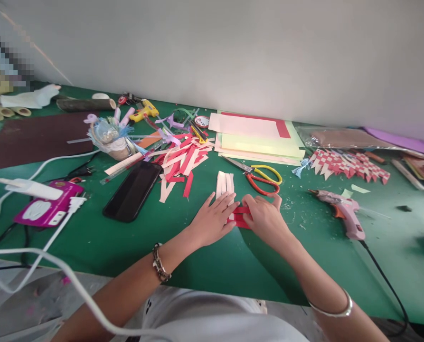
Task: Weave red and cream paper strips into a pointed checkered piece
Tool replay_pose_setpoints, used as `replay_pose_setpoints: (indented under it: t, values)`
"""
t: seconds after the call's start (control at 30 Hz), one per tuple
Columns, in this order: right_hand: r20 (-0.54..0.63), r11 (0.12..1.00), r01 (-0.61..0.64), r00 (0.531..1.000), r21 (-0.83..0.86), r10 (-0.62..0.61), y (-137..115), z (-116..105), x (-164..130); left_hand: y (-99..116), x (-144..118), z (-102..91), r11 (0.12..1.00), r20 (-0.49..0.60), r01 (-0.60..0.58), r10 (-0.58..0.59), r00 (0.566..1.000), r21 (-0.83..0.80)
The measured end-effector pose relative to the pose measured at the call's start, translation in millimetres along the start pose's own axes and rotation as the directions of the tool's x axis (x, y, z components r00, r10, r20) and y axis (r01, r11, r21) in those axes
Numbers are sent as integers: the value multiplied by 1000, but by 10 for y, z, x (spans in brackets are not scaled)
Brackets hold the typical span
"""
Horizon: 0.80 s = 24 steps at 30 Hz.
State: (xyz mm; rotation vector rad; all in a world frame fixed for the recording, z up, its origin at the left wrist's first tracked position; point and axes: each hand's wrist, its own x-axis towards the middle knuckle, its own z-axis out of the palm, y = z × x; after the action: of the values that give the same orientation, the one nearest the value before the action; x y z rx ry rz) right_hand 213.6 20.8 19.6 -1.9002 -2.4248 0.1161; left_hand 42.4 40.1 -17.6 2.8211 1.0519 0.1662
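1. A green-covered table (90,228) runs along a plain pale wall, and it is crowded with craft clutter.
2. Far left, a white power strip (33,189) sits on a magenta box (50,209), cables trailing off the near edge.
3. Next along, a dark phone (132,191) lies flat, and behind it a loose heap of red and cream paper strips (183,164), cut but not used.
4. Centre now: the left hand (215,219) lies flat, fingers spread, pressing on the cream strips (225,183) where they meet the red strips (237,217).
5. The right hand (265,219) curls over the red strips from the other side; fingers bent, seemingly pinching one, though the grip itself is hidden.
6. Judging by this, the weave is barely begun: a few cream strips side by side, only a couple of red ones across.
7. Just behind, red and yellow scissors (263,179) lie idle before a stack of paper sheets (258,137).
8. To the right, a pink glue gun (343,211) rests untouched, and beyond it a finished red-and-white woven piece (347,165) suggests how much is left.
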Motion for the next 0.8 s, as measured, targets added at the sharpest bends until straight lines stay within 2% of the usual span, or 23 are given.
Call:
replay_pose_setpoints:
  t: [0.13,0.23,0.4,0.63,0.8]
  values:
    - [125,973,-42,992,229,14,47,-54,1,2,3,-37,999,-22,12,-12,1000,-35]
    - [143,946,-87,989,313,44,79,-2,2,15,11,-42,998,-38,31,-32,999,-47]
    - [128,950,-112,989,290,78,122,118,6,47,21,-30,994,-74,89,-93,993,-66]
    - [158,938,-92,987,333,41,174,106,-10,54,25,-14,993,-88,99,-105,991,-68]
    - [141,950,-90,989,298,50,175,113,-3,67,27,-7,992,-71,105,-111,991,-74]
